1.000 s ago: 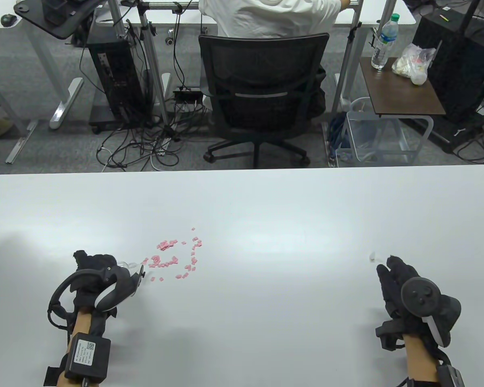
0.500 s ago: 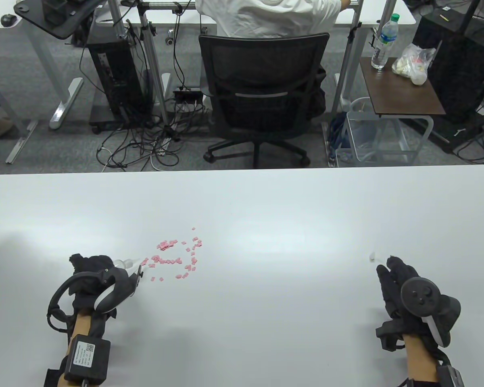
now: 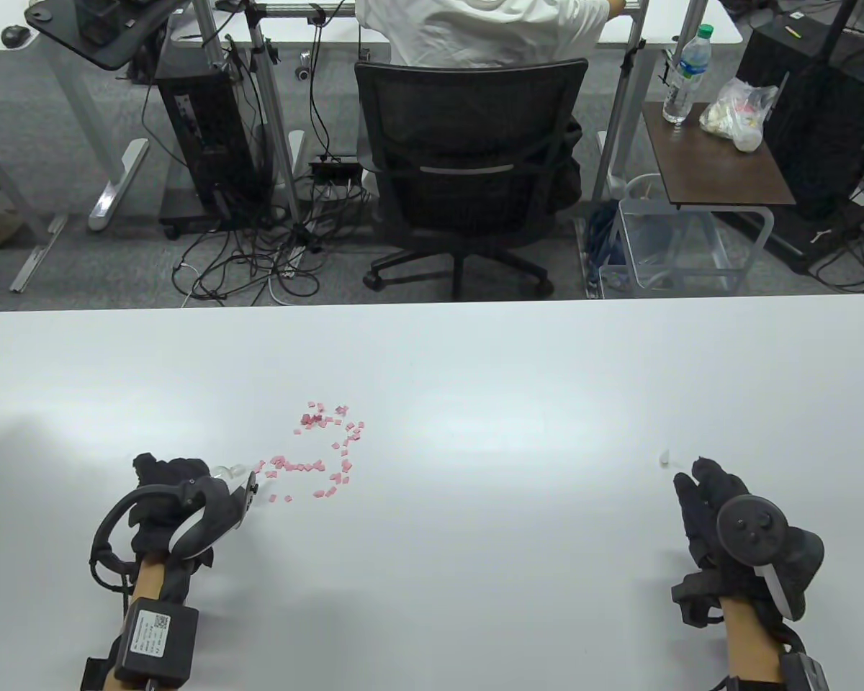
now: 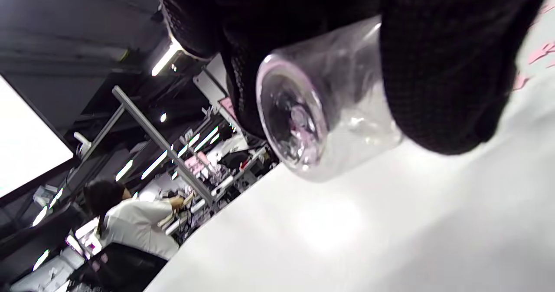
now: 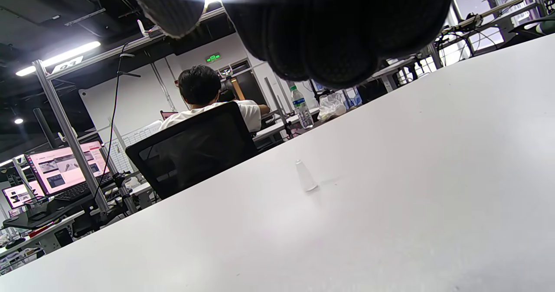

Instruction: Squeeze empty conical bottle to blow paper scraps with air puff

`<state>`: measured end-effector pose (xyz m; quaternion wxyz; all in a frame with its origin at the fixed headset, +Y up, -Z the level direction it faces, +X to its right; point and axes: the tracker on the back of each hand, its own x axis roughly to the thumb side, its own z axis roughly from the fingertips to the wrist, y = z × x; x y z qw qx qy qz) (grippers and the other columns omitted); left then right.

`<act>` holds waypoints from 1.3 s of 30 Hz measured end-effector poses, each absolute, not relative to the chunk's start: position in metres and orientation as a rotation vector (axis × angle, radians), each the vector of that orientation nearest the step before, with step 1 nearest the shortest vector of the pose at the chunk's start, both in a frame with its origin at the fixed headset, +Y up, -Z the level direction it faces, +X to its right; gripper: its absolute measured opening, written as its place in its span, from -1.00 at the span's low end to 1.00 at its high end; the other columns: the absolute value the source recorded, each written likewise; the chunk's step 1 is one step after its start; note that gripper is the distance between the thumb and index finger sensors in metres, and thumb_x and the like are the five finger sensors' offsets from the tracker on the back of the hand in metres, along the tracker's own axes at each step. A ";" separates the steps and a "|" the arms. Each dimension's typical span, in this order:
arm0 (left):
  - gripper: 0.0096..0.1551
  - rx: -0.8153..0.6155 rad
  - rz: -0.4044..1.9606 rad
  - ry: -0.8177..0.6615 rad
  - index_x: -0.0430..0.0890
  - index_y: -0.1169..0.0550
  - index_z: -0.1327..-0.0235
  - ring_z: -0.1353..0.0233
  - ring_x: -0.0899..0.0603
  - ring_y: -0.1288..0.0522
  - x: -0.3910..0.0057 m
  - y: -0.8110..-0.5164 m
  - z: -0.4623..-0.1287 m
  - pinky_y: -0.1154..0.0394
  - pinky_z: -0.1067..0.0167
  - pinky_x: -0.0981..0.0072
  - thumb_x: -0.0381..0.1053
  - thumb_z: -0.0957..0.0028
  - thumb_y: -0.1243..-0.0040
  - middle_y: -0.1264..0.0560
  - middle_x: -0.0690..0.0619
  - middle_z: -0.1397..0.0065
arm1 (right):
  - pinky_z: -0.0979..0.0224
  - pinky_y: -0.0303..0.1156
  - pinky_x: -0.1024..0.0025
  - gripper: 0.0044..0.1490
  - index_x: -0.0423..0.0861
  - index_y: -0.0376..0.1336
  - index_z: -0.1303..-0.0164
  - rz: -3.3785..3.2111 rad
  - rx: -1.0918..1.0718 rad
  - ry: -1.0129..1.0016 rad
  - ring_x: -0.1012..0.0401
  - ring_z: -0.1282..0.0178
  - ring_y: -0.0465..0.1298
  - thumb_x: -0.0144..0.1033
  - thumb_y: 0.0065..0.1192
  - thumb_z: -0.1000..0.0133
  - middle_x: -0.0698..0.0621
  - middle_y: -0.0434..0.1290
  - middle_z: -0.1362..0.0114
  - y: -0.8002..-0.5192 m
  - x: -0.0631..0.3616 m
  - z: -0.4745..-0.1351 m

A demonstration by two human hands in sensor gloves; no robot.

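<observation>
My left hand (image 3: pixel 169 482) grips a clear conical bottle (image 3: pixel 227 473) lying near horizontal just above the table, its nozzle pointing right at the pink paper scraps (image 3: pixel 320 450). In the left wrist view the bottle's round base (image 4: pixel 299 123) faces the camera between my gloved fingers (image 4: pixel 438 66). The scraps lie scattered from the nozzle out toward the far right. My right hand (image 3: pixel 705 489) rests on the table at the right and holds nothing. A small clear cap (image 3: pixel 664 456) stands upright just beyond its fingertips and also shows in the right wrist view (image 5: pixel 306 176).
The white table (image 3: pixel 475 374) stretches wide around both hands. Beyond its far edge stands a black office chair (image 3: pixel 468 173) with a seated person, desks, cables and a side table with a water bottle (image 3: pixel 684 72).
The upper cluster of pink scraps has blown away from the nozzle, up and to the right, and spread out. My left hand shifted slightly. The right hand has not moved.
</observation>
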<state>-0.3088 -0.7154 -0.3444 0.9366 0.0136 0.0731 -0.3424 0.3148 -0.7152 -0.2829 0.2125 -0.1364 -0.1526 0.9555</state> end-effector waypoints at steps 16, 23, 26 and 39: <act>-0.13 0.025 -0.789 0.153 0.05 -0.54 -0.45 -0.40 -0.10 -0.67 -0.314 -0.721 -0.342 -0.24 -0.59 -0.12 0.20 0.18 -0.64 -0.62 0.01 -0.44 | -0.28 0.51 -0.12 -0.29 -0.22 0.35 -0.49 2.640 -0.385 -0.413 -0.08 -0.15 0.60 -0.01 0.17 -0.28 -0.24 0.53 -0.32 -0.715 0.317 -0.283; -0.22 0.088 -0.723 0.126 0.09 -0.63 -0.29 -0.28 -0.04 -0.73 -0.316 -0.715 -0.336 -0.30 -0.58 0.01 0.20 0.27 -0.67 -0.70 0.09 -0.30 | -0.28 0.51 -0.12 -0.29 -0.22 0.35 -0.49 2.640 -0.383 -0.415 -0.08 -0.15 0.60 -0.01 0.17 -0.28 -0.24 0.53 -0.32 -0.716 0.317 -0.283; -0.13 0.049 -0.743 0.137 0.06 -0.56 -0.40 -0.37 -0.07 -0.69 -0.316 -0.714 -0.337 -0.25 -0.60 -0.08 0.22 0.23 -0.65 -0.64 0.06 -0.40 | -0.28 0.51 -0.12 -0.29 -0.22 0.35 -0.49 2.640 -0.386 -0.410 -0.08 -0.15 0.60 -0.01 0.17 -0.28 -0.24 0.53 -0.32 -0.716 0.317 -0.283; -0.12 0.035 -0.711 0.146 0.03 -0.55 -0.44 -0.35 -0.10 -0.68 -0.299 -0.719 -0.352 -0.25 -0.59 -0.10 0.25 0.18 -0.62 -0.63 0.00 -0.41 | -0.28 0.51 -0.12 -0.29 -0.22 0.35 -0.49 2.645 -0.389 -0.405 -0.08 -0.16 0.60 -0.01 0.17 -0.28 -0.24 0.53 -0.32 -0.716 0.317 -0.283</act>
